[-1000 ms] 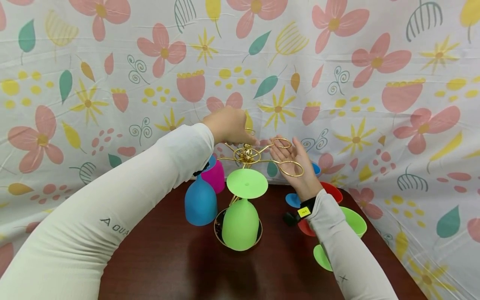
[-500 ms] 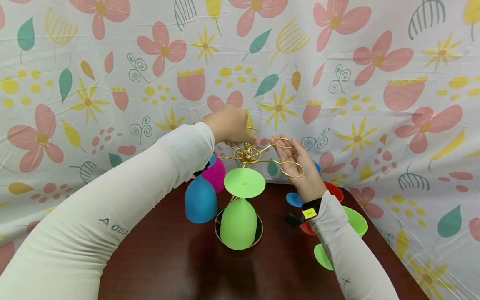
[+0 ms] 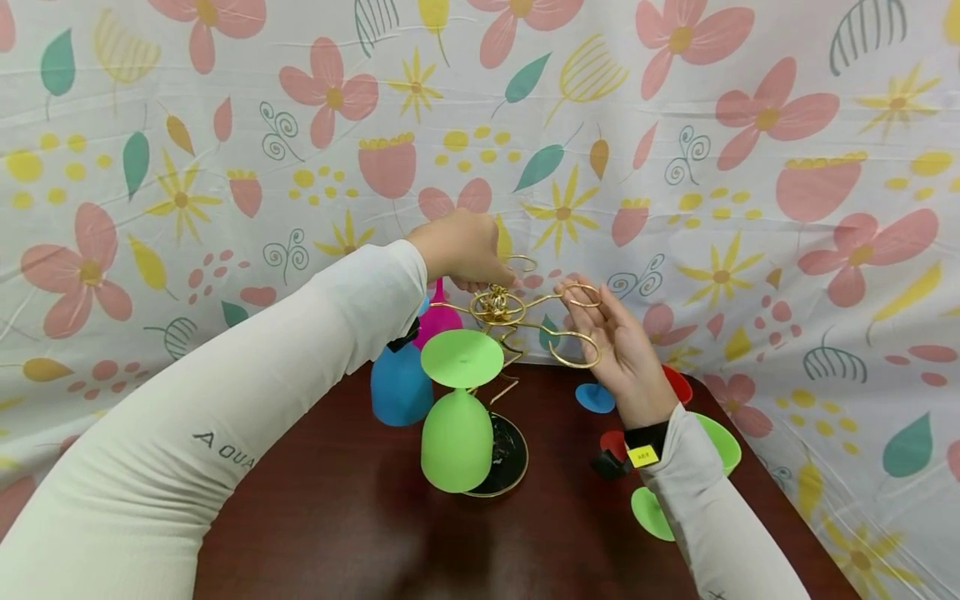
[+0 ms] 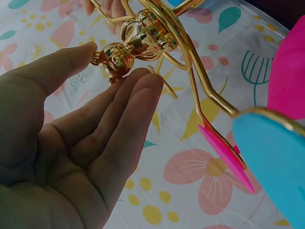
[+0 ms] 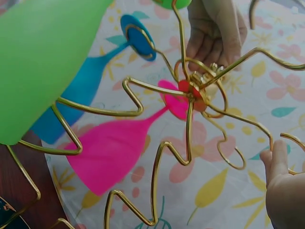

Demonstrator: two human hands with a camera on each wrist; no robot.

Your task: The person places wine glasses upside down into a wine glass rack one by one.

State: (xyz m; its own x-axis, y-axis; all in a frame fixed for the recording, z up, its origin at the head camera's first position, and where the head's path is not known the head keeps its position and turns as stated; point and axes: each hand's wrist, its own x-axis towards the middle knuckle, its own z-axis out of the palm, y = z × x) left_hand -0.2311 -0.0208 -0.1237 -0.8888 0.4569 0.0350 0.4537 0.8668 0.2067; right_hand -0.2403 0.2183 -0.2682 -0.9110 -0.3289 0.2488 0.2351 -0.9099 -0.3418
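Note:
A gold wire stemware rack (image 3: 497, 310) with a zigzag stem stands on a round black base (image 3: 510, 458). My left hand (image 3: 467, 250) holds it at the top, thumb and fingertips around the gold ball finial (image 4: 116, 59). Palm up, my right hand (image 3: 618, 354) touches the bare wire loops on the right side with extended fingers. A green plastic wine glass (image 3: 456, 442) hangs upside down at the front of the rack. Blue (image 3: 401, 387) and magenta (image 3: 438, 323) wine glasses hang at the left, partly hidden behind the left sleeve.
Right of the rack, more glasses lie on the dark brown table (image 3: 322, 508), partly behind my right forearm: a green foot (image 3: 652, 514), a blue foot (image 3: 595, 398) and a red glass (image 3: 678, 383). A flowered white cloth (image 3: 300, 200) hangs close behind the table.
The rack has turned: the green glass has swung left, uncovering more of the base and stem. My right hand has shifted right along with the loops; my left hand stays at the top.

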